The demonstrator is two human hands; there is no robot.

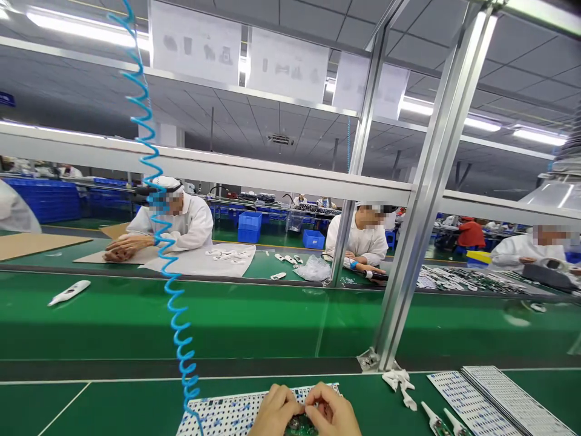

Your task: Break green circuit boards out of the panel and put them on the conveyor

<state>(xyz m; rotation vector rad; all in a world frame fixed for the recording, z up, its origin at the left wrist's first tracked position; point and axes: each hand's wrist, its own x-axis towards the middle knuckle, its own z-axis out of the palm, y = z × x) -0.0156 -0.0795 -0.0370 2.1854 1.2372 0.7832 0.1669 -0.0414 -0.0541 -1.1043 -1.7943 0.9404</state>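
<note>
Two hands, the left hand (275, 409) and the right hand (333, 412), meet fingertip to fingertip, pinched together on a small green circuit board (299, 425) lying between them over a white perforated sheet (231, 412)

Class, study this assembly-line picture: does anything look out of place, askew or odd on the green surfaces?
One thing stands out: a single white thermometer-like part lies alone and slanted on the green conveyor belt at far left, apart from any pile. Otherwise nothing looks spilled or damaged; both hands, left hand and right hand, rest together on a small green circuit board.
</note>
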